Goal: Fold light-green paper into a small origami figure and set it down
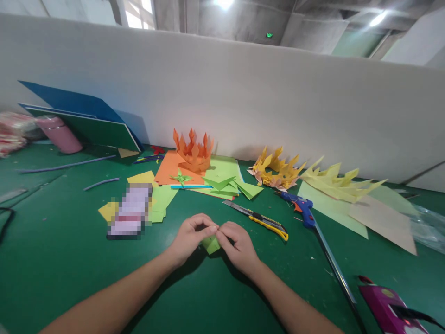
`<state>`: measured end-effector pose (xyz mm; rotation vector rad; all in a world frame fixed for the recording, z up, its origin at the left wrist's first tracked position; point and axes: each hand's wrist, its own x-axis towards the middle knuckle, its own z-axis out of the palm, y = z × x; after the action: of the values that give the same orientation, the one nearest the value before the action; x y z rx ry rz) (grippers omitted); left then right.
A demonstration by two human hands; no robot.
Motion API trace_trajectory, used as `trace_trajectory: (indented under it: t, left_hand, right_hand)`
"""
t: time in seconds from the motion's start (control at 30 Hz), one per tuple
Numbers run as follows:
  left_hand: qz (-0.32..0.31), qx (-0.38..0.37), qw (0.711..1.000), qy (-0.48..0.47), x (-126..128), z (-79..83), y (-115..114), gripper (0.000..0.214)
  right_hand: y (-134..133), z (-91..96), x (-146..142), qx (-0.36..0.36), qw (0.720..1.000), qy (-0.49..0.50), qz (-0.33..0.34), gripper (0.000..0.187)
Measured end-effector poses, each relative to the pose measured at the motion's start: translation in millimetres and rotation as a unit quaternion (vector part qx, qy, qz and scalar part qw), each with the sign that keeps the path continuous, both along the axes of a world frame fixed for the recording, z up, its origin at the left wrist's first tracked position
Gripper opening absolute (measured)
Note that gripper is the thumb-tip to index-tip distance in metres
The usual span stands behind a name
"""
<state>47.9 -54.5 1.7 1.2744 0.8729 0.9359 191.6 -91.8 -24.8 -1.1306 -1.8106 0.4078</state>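
Observation:
Between my two hands, above the green table, is a small folded piece of light green paper point(212, 244). My left hand point(193, 237) pinches its upper left edge, thumb against fingers. From the other side, my right hand point(238, 246) grips it, and the fingertips of both hands meet at its top. Part of the paper is hidden by the fingers. Just beyond my hands lie a yellow utility knife point(267, 226) with its blade out and several folded light green papers point(222, 183). A green paper star flower point(181, 177) rests on orange paper.
An orange paper crown point(194, 153), a golden one point(276, 169) and a pale yellow one point(342, 182) stand at the back. A blue glue gun point(302, 207) lies right, its glue stick trailing. A blurred phone point(130, 211) sits left; a pink bottle point(60, 134) leans near boards.

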Motion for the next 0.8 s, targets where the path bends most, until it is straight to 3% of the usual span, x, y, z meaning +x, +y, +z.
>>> trace_trajectory:
  t: [0.13,0.17,0.27,0.43,0.5,0.6,0.8]
  left_hand:
    - [0.083,-0.116,0.987,-0.069,-3.3,5.9,7.3,0.027]
    - [0.13,-0.133,0.978,-0.096,-5.6,7.7,10.5,0.029]
    - [0.191,-0.136,0.963,-0.131,-11.2,11.0,16.2,0.031]
    - [0.118,-0.076,0.987,-0.082,-6.0,5.4,5.9,0.024]
    - [0.098,-0.052,0.992,-0.063,-2.6,2.3,1.5,0.023]
    - [0.079,-0.047,0.995,-0.036,-0.1,-0.4,-0.6,0.022]
    - [0.047,-0.058,0.997,-0.006,1.3,-0.6,-0.1,0.029]
  right_hand:
    - [-2.2,2.7,3.9,0.007,1.0,0.015,-0.007,0.034]
    - [-3.0,3.2,5.3,0.005,1.0,0.02,-0.012,0.033]
    - [-4.4,3.9,8.2,-0.003,0.999,0.04,-0.03,0.031]
    - [-3.1,-0.4,3.7,-0.021,0.991,0.121,-0.052,0.008]
    - [-2.8,-4.1,-0.1,-0.028,0.988,0.148,-0.033,0.018]
    - [-2.6,-8.7,-4.5,-0.051,0.984,0.173,-0.011,0.015]
    - [1.1,-6.5,-1.3,-0.113,0.967,0.224,-0.05,0.013]
